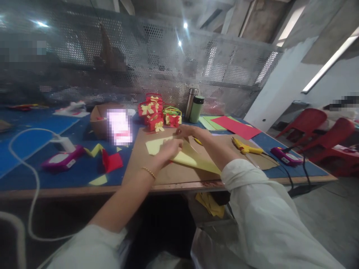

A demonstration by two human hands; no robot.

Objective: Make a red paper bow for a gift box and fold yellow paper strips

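A sheet of pale yellow paper [196, 160] lies slantwise over a brown cardboard sheet [146, 173] on the table, and part of it looks folded or raised. My left hand [170, 148] is closed on the paper near its middle, fingers curled. Just beyond, my right hand [187, 130] bends down at the wrist and pinches at the paper's far edge; its fingertips are partly hidden. To the right of my right hand, a small yellow tool [198, 141] lies partly covered by my forearm.
A yellow glue gun [246, 147] rests on the cardboard's right side. Behind stand red paper boxes with yellow bows [153, 112] and a green bottle [196, 109]. Red paper [237, 127] lies back right. Purple devices [63, 158] with cables and paper scraps [98, 180] lie around.
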